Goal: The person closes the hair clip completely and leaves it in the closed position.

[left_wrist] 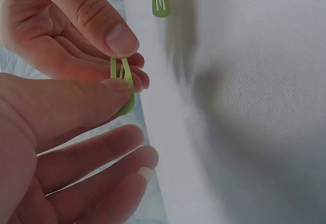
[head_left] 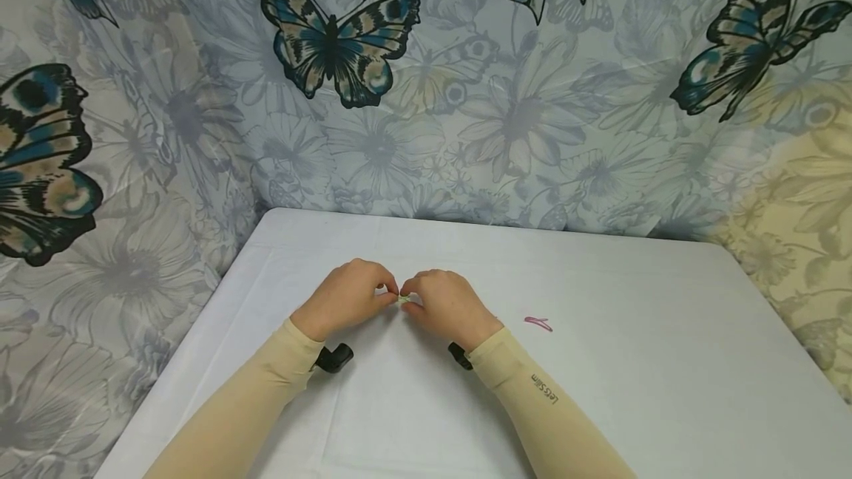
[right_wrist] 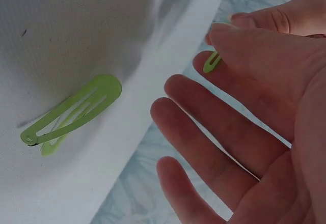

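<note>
My left hand (head_left: pixel 349 300) and right hand (head_left: pixel 449 307) meet near the middle of the white table, both pinching one small green snap hair clip (head_left: pixel 403 299). In the left wrist view, the left thumb and index finger grip the rounded lower part of this green clip (left_wrist: pixel 127 106), while the right thumb and fingers hold its upper end. The narrow tip of the clip (right_wrist: pixel 209 65) pokes out under the right thumb in the right wrist view. Another snap clip (right_wrist: pixel 84 104), green there with its inner tongue sprung out, lies on the table.
To the right of the right hand, a loose clip (head_left: pixel 538 324) looks pink in the head view; I cannot tell whether it is the green one. A white cloth covers the table (head_left: pixel 632 390). Butterfly-printed fabric (head_left: pixel 519 117) hangs behind and at the sides.
</note>
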The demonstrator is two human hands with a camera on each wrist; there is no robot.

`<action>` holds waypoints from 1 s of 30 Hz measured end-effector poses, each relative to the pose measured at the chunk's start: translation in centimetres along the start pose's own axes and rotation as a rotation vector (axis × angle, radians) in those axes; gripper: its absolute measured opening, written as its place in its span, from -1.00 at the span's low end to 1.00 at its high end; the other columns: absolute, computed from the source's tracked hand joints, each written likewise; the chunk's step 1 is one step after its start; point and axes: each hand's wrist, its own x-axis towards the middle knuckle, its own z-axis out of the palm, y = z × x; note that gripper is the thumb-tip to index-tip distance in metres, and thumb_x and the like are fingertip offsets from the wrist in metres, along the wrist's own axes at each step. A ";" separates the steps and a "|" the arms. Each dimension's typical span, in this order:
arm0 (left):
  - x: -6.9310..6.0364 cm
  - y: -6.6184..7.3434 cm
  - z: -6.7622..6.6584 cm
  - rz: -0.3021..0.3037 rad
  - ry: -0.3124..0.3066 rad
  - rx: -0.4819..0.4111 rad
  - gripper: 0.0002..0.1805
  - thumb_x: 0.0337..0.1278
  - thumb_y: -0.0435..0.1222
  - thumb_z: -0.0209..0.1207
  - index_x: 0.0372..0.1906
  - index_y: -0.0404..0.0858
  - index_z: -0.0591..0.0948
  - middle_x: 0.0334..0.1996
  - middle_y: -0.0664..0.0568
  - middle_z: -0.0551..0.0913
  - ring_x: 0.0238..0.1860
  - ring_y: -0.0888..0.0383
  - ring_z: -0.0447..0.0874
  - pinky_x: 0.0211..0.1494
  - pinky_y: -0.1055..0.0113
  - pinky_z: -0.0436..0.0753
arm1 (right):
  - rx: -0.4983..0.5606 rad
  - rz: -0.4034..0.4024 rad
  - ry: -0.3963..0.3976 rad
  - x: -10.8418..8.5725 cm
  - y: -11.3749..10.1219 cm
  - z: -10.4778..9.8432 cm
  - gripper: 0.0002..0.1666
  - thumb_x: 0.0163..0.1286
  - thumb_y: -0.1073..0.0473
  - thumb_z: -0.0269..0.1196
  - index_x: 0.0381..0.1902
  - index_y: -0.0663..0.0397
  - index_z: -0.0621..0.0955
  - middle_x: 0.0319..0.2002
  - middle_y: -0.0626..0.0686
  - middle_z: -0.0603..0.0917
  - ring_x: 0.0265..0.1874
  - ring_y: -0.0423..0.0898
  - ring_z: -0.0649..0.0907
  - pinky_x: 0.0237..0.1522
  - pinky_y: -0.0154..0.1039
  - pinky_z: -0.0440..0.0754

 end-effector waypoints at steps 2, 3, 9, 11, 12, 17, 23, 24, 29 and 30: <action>0.0 0.1 -0.1 -0.004 -0.007 0.002 -0.93 0.32 -0.26 0.44 -0.21 -0.02 0.88 -0.23 0.20 0.84 -0.16 0.11 0.74 -0.08 0.18 0.69 | -0.005 0.002 0.005 0.0 0.0 0.0 -0.81 0.39 0.19 0.51 -0.06 -0.01 0.86 -0.12 -0.04 0.90 -0.08 -0.01 0.85 0.00 -0.03 0.79; 0.0 0.1 -0.1 -0.005 -0.011 0.005 -0.93 0.32 -0.27 0.44 -0.21 -0.02 0.88 -0.23 0.20 0.84 -0.15 0.11 0.76 -0.08 0.18 0.70 | -0.009 0.002 0.011 0.0 0.0 0.0 -0.83 0.38 0.20 0.51 -0.08 -0.01 0.86 -0.14 -0.05 0.89 -0.11 -0.02 0.85 -0.03 -0.04 0.79; 0.0 0.6 -0.2 -0.004 -0.036 0.032 -0.90 0.31 -0.29 0.45 -0.14 -0.08 0.89 -0.16 0.15 0.88 -0.09 0.14 0.83 -0.04 0.14 0.77 | -0.026 -0.004 0.053 0.0 0.0 0.2 -0.93 0.38 0.26 0.48 -0.23 -0.02 0.85 -0.30 -0.10 0.86 -0.33 -0.09 0.80 -0.23 -0.14 0.75; 0.0 0.7 -0.3 -0.001 -0.033 0.043 -0.90 0.31 -0.30 0.45 -0.14 -0.08 0.89 -0.17 0.15 0.89 -0.12 0.15 0.83 -0.09 0.17 0.76 | -0.026 -0.003 0.061 0.0 0.0 0.2 -0.93 0.38 0.26 0.47 -0.24 -0.03 0.85 -0.31 -0.11 0.86 -0.34 -0.11 0.79 -0.25 -0.15 0.74; 0.0 0.7 -0.3 -0.001 -0.030 0.047 -0.90 0.31 -0.30 0.45 -0.15 -0.08 0.89 -0.18 0.16 0.89 -0.15 0.16 0.82 -0.12 0.18 0.75 | -0.025 -0.002 0.063 0.0 0.0 0.2 -0.93 0.38 0.26 0.47 -0.24 -0.03 0.85 -0.32 -0.11 0.86 -0.35 -0.11 0.79 -0.25 -0.16 0.74; -0.1 0.9 -0.5 0.013 -0.016 0.079 -0.92 0.33 -0.30 0.44 -0.18 -0.06 0.89 -0.20 0.17 0.88 -0.22 0.21 0.79 -0.19 0.20 0.73 | -0.020 -0.005 0.070 0.0 0.0 0.2 -0.93 0.38 0.26 0.47 -0.25 -0.03 0.85 -0.32 -0.13 0.86 -0.35 -0.12 0.79 -0.24 -0.17 0.74; -0.2 1.1 -0.7 0.034 -0.012 0.109 -0.91 0.34 -0.31 0.42 -0.17 -0.08 0.88 -0.18 0.15 0.88 -0.19 0.18 0.82 -0.13 0.17 0.76 | -0.028 -0.030 0.092 0.1 -0.2 0.2 -0.91 0.36 0.27 0.48 -0.28 -0.05 0.85 -0.36 -0.14 0.84 -0.39 -0.14 0.76 -0.29 -0.21 0.71; -0.2 1.1 -0.8 0.038 -0.014 0.109 -0.91 0.34 -0.31 0.42 -0.17 -0.08 0.88 -0.18 0.15 0.88 -0.18 0.17 0.82 -0.12 0.16 0.77 | -0.029 -0.032 0.094 0.1 -0.2 0.2 -0.91 0.36 0.27 0.48 -0.29 -0.05 0.85 -0.37 -0.14 0.84 -0.40 -0.15 0.76 -0.29 -0.22 0.71; -0.4 1.1 -1.2 0.056 -0.018 0.087 -0.91 0.33 -0.32 0.43 -0.14 -0.10 0.88 -0.17 0.13 0.89 -0.15 0.16 0.84 -0.06 0.16 0.78 | -0.017 -0.029 0.098 0.2 -0.3 0.1 -0.92 0.37 0.26 0.49 -0.29 -0.05 0.85 -0.38 -0.13 0.83 -0.40 -0.17 0.74 -0.28 -0.23 0.70; -0.4 1.0 -1.2 0.060 -0.017 0.083 -0.91 0.33 -0.32 0.44 -0.14 -0.10 0.88 -0.16 0.14 0.89 -0.14 0.16 0.84 -0.05 0.17 0.79 | -0.016 -0.025 0.097 0.2 -0.3 0.1 -0.91 0.38 0.27 0.49 -0.29 -0.06 0.85 -0.38 -0.13 0.83 -0.40 -0.17 0.74 -0.27 -0.23 0.71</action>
